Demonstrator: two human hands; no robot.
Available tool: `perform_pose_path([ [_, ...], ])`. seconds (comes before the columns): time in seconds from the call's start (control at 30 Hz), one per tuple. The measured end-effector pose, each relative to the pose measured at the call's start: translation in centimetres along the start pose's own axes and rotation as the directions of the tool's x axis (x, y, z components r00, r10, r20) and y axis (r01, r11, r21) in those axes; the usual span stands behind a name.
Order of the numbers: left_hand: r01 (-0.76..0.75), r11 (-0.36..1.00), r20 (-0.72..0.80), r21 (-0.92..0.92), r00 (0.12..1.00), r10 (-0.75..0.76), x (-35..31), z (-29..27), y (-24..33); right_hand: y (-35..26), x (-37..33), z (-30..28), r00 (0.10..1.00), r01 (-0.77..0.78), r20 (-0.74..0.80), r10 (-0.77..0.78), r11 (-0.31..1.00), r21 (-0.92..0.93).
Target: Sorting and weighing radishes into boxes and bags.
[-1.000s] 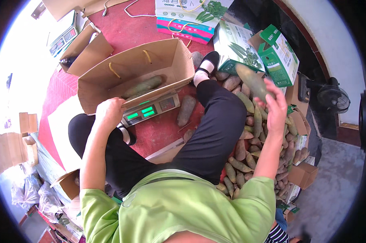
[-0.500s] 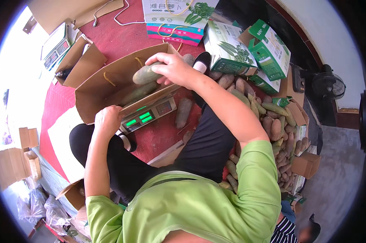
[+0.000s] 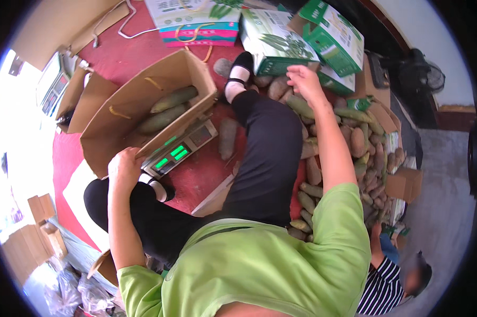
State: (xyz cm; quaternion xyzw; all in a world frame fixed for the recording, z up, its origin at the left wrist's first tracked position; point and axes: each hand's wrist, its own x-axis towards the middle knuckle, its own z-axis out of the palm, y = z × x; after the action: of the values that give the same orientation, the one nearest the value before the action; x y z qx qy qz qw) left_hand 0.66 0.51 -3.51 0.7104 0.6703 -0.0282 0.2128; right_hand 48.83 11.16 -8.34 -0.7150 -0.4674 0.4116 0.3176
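My left hand (image 3: 125, 168) grips the near rim of an open brown paper bag (image 3: 98, 142). The bag lies on a digital scale (image 3: 200, 136) with green lit digits. Inside it rest two green radishes, an upper one (image 3: 176, 99) and a lower one (image 3: 162, 120). Out to the right, my right hand (image 3: 305, 84) hovers beside a white-and-green carton, above a large heap of radishes (image 3: 357, 140). Its fingers are loosely bent and apart, with nothing visible in them. A single greyish radish (image 3: 228, 138) lies between the scale and my leg.
White-and-green cartons (image 3: 278, 45) stand behind the heap. Printed gift bags (image 3: 196, 24) are at the back. Another scale (image 3: 53, 87) and a small cardboard box (image 3: 90, 100) sit at far left. A person in a striped top (image 3: 381, 285) is at lower right, near a black fan (image 3: 426, 74).
My right hand has let go of a radish in the bag and swung right to the heap. Two radishes now lie in the bag. My left hand stays on the rim.
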Motion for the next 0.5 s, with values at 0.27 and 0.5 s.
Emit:
perform_pose_path([
  [0.27, 0.003, 1.000, -0.028, -0.016, 1.000, -0.003, 0.6, 0.2, 0.6, 29.2, -3.7, -6.6, 0.902, -0.382, -0.270, 0.338, 0.915, -0.130],
  [0.5, 0.035, 0.999, -0.042, -0.001, 0.998, -0.035, 0.4, 0.4, 0.1, 36.0, -6.1, -3.4, 0.841, -0.492, -0.399, 0.365, 0.822, -0.287],
])
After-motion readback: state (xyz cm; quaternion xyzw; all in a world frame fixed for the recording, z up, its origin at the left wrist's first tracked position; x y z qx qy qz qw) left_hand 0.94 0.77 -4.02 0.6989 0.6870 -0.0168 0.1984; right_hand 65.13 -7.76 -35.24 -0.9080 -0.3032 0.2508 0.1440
